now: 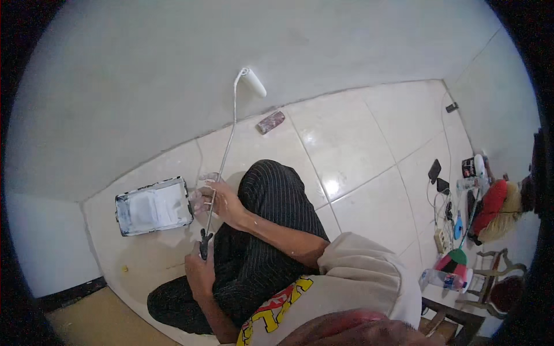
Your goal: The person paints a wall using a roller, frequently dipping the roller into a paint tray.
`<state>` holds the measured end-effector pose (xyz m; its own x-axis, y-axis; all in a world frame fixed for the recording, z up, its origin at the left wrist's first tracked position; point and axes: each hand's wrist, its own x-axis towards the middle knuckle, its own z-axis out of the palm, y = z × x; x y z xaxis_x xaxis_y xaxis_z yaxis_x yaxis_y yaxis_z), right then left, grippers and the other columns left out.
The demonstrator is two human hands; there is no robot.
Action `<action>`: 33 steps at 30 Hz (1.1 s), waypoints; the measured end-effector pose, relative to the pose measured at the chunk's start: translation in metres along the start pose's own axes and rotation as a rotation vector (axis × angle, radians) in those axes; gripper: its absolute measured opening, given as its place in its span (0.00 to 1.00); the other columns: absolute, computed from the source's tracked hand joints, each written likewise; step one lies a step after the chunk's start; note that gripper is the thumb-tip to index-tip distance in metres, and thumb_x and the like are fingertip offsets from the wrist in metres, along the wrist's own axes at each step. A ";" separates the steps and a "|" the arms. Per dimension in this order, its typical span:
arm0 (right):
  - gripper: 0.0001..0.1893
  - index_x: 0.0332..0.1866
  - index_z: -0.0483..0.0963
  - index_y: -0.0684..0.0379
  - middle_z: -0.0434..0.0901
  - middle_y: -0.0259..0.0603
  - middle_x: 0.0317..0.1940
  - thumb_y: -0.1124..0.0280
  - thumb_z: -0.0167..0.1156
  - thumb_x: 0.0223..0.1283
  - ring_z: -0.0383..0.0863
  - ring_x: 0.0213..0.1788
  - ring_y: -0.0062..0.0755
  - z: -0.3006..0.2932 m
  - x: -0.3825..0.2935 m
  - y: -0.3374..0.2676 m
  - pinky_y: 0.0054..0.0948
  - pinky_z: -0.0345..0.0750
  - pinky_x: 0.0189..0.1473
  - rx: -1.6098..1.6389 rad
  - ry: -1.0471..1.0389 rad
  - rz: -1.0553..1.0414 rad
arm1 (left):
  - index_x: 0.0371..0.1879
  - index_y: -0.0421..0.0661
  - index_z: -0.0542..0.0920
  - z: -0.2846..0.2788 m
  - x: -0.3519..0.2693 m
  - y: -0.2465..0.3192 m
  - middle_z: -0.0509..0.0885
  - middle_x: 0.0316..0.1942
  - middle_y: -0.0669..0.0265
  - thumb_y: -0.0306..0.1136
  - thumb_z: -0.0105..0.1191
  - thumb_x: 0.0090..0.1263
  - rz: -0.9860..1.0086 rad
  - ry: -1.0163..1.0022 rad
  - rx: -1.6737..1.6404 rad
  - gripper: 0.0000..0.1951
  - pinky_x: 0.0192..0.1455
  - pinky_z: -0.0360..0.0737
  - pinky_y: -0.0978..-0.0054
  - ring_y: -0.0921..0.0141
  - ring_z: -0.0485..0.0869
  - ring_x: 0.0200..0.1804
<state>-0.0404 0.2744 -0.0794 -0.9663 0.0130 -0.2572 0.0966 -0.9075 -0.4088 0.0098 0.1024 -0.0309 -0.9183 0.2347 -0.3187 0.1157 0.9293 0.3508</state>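
My left hand [200, 273] grips the black handle of a long-rod paint roller [228, 146]. Farther up, the rod crosses my right hand [223, 205], whose paint-smeared fingers are loosely curled about it. At the rod's far end, the white roller sleeve [254, 83] is at the pale wall [143, 95], low down above the floor joint; whether it touches cannot be made out. Left of my right hand lies a rectangular paint tray [189, 207] with white paint inside and dark, paint-spattered edges.
A paint-stained maroon block [271, 123] lies on the tiled floor [368, 134] by the wall. My striped trouser knee [272, 186] is beside the rod. To the right are phones [434, 171], a power strip [441, 240], cables, a plastic bottle [446, 279], brooms [491, 212] and a wooden chair [489, 277].
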 end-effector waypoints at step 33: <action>0.19 0.55 0.58 0.53 0.77 0.51 0.39 0.58 0.51 0.65 0.80 0.31 0.37 0.004 0.002 0.001 0.37 0.81 0.36 0.060 0.027 -0.054 | 0.49 0.34 0.77 -0.002 0.004 0.000 0.79 0.36 0.39 0.49 0.48 0.70 -0.047 -0.066 0.002 0.26 0.45 0.75 0.53 0.46 0.78 0.43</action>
<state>-0.0437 0.2718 -0.0769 -0.9628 0.0732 -0.2601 0.0294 -0.9285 -0.3701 0.0052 0.1030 -0.0304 -0.8957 0.2087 -0.3926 0.0736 0.9404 0.3320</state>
